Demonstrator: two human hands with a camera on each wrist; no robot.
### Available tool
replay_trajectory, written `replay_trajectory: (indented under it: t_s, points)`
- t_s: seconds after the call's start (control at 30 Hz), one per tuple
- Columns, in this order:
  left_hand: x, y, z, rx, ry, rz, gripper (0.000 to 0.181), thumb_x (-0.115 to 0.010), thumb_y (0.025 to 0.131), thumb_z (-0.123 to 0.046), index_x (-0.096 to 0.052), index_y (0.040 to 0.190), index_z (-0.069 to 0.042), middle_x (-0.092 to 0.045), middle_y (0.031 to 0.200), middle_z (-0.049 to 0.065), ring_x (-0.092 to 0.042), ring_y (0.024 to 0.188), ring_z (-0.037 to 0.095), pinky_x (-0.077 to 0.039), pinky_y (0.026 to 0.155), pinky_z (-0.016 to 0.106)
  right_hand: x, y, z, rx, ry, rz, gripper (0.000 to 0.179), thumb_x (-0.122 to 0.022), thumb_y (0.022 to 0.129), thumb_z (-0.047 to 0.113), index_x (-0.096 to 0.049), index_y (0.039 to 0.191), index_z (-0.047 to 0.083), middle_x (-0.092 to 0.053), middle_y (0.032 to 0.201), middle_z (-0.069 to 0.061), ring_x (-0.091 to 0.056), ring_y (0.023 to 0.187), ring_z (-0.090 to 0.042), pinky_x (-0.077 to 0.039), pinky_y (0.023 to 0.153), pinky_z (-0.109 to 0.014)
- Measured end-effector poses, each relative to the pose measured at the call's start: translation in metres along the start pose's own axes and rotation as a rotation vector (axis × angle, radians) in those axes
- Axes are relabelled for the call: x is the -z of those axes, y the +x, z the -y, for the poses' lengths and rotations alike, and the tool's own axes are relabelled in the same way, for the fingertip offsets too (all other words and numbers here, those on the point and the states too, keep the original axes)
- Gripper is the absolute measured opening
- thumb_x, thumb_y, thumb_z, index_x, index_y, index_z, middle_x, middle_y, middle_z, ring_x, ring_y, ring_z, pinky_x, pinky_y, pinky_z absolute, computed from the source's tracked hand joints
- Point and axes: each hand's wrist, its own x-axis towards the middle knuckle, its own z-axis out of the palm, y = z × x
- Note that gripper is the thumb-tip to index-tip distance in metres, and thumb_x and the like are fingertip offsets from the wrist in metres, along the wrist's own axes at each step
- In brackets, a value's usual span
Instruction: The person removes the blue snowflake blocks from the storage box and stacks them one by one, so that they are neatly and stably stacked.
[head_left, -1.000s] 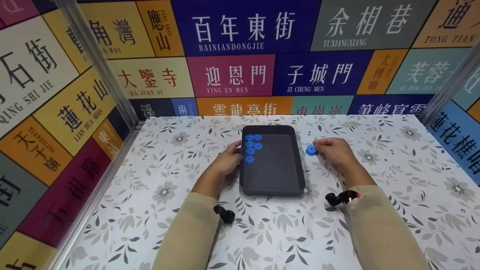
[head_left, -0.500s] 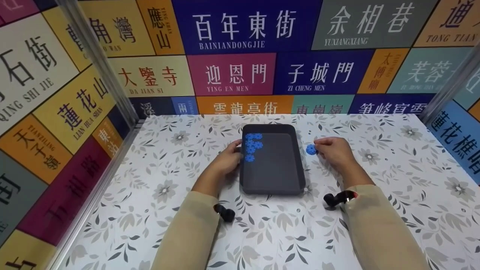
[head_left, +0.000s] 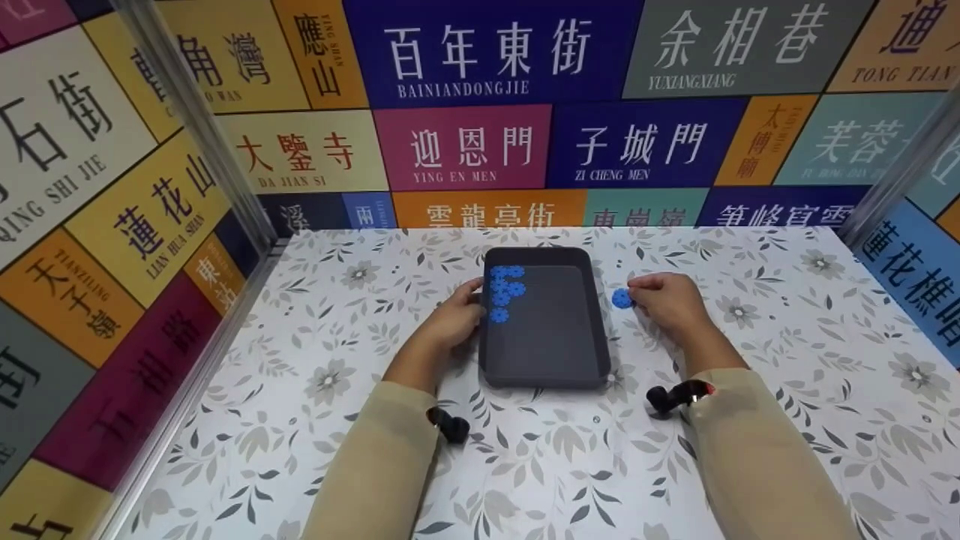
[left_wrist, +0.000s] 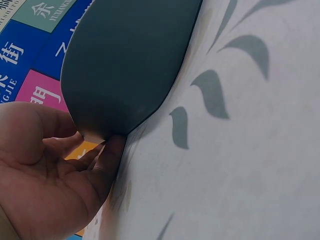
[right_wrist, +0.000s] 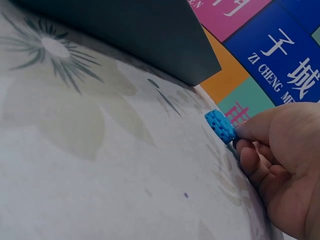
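A dark grey rectangular tray rests on the table, with several blue notched discs lying flat in its upper left part. At its left side, my left hand holds the tray wall; the left wrist view has the thumb and fingers at the tray's edge. To the right of the tray, my right hand pinches a small stack of blue notched discs between thumb and fingers. This stack is low over the tabletop, apart from the tray. Some fingertips are hidden behind it.
White floral cloth covers the table. Coloured panels with Chinese lettering stand along the back and both sides. Metal corner posts edge the space. Black wrist cameras sit at both sleeves.
Almost nothing has moved. The whole head view has shifted up slightly, while both hands, the tray and the blue discs keep their places relative to each other.
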Motion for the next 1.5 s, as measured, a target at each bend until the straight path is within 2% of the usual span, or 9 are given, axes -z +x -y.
replay_trajectory:
  t_s: [0.2, 0.47, 0.77, 0.87, 1.07, 1.2, 1.33, 1.5]
  points:
    - [0.001, 0.000, -0.001, -0.001, 0.041, 0.004, 0.069, -0.046, 0.099, -0.004, -0.036, 0.167, -0.010, -0.052, 0.160, 0.023, -0.057, 0.136, 0.034, -0.046, 0.117, 0.045, 0.000, -0.001, 0.001, 0.004, -0.019, -0.013, 0.033, -0.070, 0.101, 0.029, -0.077, 0.126, 0.008, -0.076, 0.123, -0.013, -0.065, 0.093, -0.011, -0.053, 0.077, -0.019]
    - [0.002, 0.000, -0.001, 0.001, 0.026, 0.011, 0.068, -0.045, 0.099, -0.004, -0.036, 0.167, -0.011, -0.051, 0.161, 0.022, -0.056, 0.140, 0.035, -0.044, 0.120, 0.047, 0.000, -0.001, 0.001, 0.007, -0.016, -0.015, 0.034, -0.069, 0.101, 0.028, -0.077, 0.127, 0.008, -0.075, 0.126, -0.013, -0.065, 0.095, -0.010, -0.053, 0.078, -0.018]
    - [0.002, -0.001, -0.002, 0.010, 0.035, -0.007, 0.069, -0.047, 0.098, -0.005, -0.039, 0.166, -0.013, -0.054, 0.159, 0.020, -0.057, 0.128, 0.029, -0.045, 0.113, 0.041, -0.001, -0.001, -0.001, 0.019, 0.027, -0.033, 0.032, -0.070, 0.101, 0.026, -0.077, 0.125, 0.006, -0.076, 0.119, -0.011, -0.065, 0.087, -0.008, -0.055, 0.074, -0.019]
    - [0.001, -0.001, -0.002, 0.022, 0.019, -0.014, 0.069, -0.048, 0.098, -0.006, -0.039, 0.166, -0.015, -0.053, 0.160, 0.019, -0.057, 0.129, 0.028, -0.045, 0.113, 0.040, -0.001, -0.001, -0.001, 0.016, 0.046, -0.039, 0.032, -0.069, 0.102, 0.025, -0.077, 0.127, 0.007, -0.075, 0.119, -0.010, -0.065, 0.086, -0.008, -0.055, 0.074, -0.020]
    - [-0.001, -0.001, 0.000, 0.040, 0.010, -0.026, 0.068, -0.049, 0.099, -0.007, -0.040, 0.166, -0.017, -0.053, 0.162, 0.017, -0.056, 0.138, 0.030, -0.043, 0.119, 0.043, -0.001, -0.002, 0.000, 0.010, 0.149, -0.055, 0.035, -0.068, 0.103, 0.025, -0.075, 0.131, 0.005, -0.076, 0.113, -0.007, -0.064, 0.079, -0.006, -0.055, 0.070, -0.022]
    - [0.000, -0.001, -0.001, 0.034, 0.017, -0.021, 0.068, -0.050, 0.099, -0.007, -0.040, 0.166, -0.016, -0.053, 0.161, 0.017, -0.056, 0.137, 0.031, -0.044, 0.118, 0.044, -0.001, -0.002, 0.005, -0.004, 0.195, -0.072, 0.037, -0.069, 0.103, 0.028, -0.075, 0.131, 0.006, -0.075, 0.106, 0.000, -0.064, 0.078, -0.008, -0.055, 0.068, -0.022]
    - [0.000, -0.002, -0.001, 0.030, 0.002, -0.018, 0.069, -0.050, 0.098, -0.006, -0.040, 0.166, -0.015, -0.053, 0.161, 0.018, -0.056, 0.135, 0.031, -0.045, 0.115, 0.042, -0.002, -0.004, 0.015, -0.018, 0.291, -0.071, 0.040, -0.072, 0.101, 0.032, -0.073, 0.131, 0.005, -0.072, 0.096, 0.008, -0.064, 0.077, -0.009, -0.056, 0.068, -0.023]
    - [0.000, -0.002, -0.002, 0.047, -0.034, -0.015, 0.069, -0.050, 0.099, -0.006, -0.040, 0.166, -0.016, -0.052, 0.161, 0.017, -0.056, 0.134, 0.029, -0.045, 0.112, 0.040, -0.009, -0.010, 0.034, 0.048, 0.433, -0.041, 0.024, -0.074, 0.100, 0.028, -0.078, 0.116, 0.010, -0.070, 0.086, 0.011, -0.062, 0.070, -0.007, -0.056, 0.066, -0.023]
